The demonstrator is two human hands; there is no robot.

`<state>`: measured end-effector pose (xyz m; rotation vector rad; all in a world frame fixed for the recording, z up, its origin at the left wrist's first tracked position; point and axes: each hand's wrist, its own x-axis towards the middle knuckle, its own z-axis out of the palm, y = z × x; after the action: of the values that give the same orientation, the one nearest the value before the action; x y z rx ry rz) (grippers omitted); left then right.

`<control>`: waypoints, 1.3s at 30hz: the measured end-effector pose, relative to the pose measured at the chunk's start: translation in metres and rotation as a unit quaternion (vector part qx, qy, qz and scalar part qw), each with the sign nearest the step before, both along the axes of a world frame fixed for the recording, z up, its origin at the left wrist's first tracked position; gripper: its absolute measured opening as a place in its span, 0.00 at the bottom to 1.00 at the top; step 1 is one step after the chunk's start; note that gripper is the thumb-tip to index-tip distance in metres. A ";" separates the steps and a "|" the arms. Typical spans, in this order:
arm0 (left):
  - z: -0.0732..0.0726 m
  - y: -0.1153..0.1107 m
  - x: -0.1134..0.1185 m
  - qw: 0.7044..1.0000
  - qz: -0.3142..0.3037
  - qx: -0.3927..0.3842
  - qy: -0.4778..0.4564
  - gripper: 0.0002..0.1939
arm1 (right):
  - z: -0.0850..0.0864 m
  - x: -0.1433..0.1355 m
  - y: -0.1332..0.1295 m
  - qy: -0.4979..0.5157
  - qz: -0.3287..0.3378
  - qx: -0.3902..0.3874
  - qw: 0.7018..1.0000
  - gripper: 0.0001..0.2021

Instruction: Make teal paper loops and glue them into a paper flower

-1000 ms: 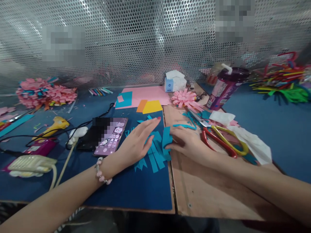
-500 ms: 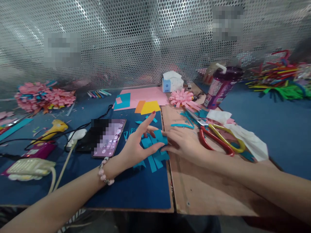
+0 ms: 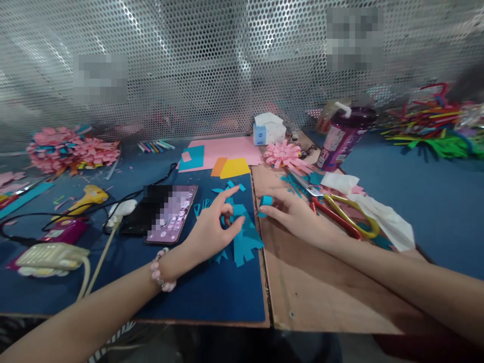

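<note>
Left hand (image 3: 212, 224): withdrawn from the shared hold of half a second ago; now released, thumb and forefinger spread, other fingers bent, above the blue strips (image 3: 245, 239).
Right hand (image 3: 297, 214): pinching one blue paper piece (image 3: 266, 200) between thumb and fingers, just right of the strips; piece now bent into a curl, formerly flatter between both hands.
Scissors (image 3: 315, 191): unmoved, beyond the right hand.
Pink paper flower (image 3: 283, 153): unchanged, beside the blades.
Phone (image 3: 174, 217): as before, left of the left hand.
</note>
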<state>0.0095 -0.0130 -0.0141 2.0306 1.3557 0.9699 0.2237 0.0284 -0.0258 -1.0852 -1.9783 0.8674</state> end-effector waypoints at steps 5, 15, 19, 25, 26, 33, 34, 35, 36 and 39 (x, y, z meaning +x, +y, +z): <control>-0.001 0.000 0.003 0.993 0.011 0.107 0.043 0.19 | 0.007 0.000 -0.006 0.039 0.040 -0.064 0.996 0.17; -0.002 0.001 0.004 0.993 -0.027 0.115 0.007 0.15 | 0.015 -0.006 -0.026 -0.025 0.062 -0.035 0.997 0.18; 0.000 0.000 0.002 0.975 -0.099 0.194 0.037 0.13 | 0.020 -0.007 -0.032 -0.028 0.098 -0.047 0.994 0.14; 0.001 -0.001 0.003 0.967 -0.113 0.222 0.055 0.07 | 0.021 -0.008 -0.037 -0.018 0.139 -0.092 0.986 0.14; 0.003 0.000 0.002 0.967 -0.110 0.222 0.054 0.06 | 0.019 -0.008 -0.037 -0.012 0.140 -0.094 0.986 0.14; 0.048 0.047 -0.080 0.968 0.123 0.187 0.110 0.12 | 0.006 -0.004 -0.029 -0.030 0.091 -0.042 0.995 0.16; 0.057 0.057 -0.105 0.963 0.164 0.170 0.127 0.15 | 0.005 -0.004 -0.028 -0.040 0.090 -0.028 0.995 0.16; 0.066 0.065 -0.132 0.962 0.181 0.135 0.156 0.17 | 0.005 -0.003 -0.028 -0.047 0.090 -0.015 0.995 0.15; 0.074 0.072 -0.159 0.961 0.185 0.110 0.172 0.19 | 0.005 -0.003 -0.029 -0.052 0.089 -0.005 0.995 0.15; 0.094 0.080 -0.232 0.955 0.203 0.063 0.204 0.23 | 0.007 -0.004 -0.030 -0.059 0.086 -0.002 0.995 0.15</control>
<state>-0.2221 0.0669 0.0798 2.1754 2.0403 0.8428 0.2202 -0.0020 -0.0192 -1.0004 -2.1942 0.9157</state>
